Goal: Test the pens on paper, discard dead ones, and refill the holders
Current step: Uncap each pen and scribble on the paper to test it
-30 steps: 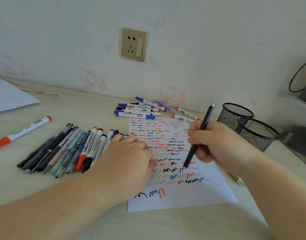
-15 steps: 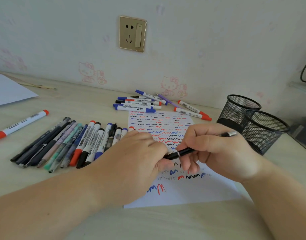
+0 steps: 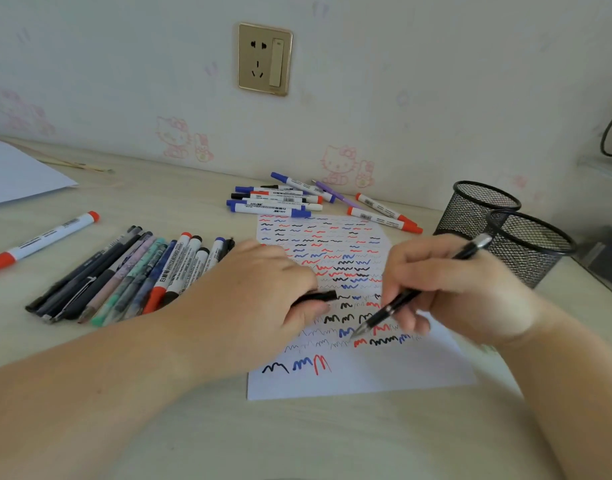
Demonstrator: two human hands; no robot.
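Right hand (image 3: 460, 285): gripped black pen (image 3: 401, 299), tip at scribbled paper (image 3: 366, 379). Left hand (image 3: 256, 296): held black pen cap (image 3: 318, 296).

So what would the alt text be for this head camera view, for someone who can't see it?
A person's right hand holds an uncapped black pen with its tip on a sheet of paper covered in red, blue and black squiggles, while the left hand holds the black cap. More pens lie left and behind; two mesh holders stand right.
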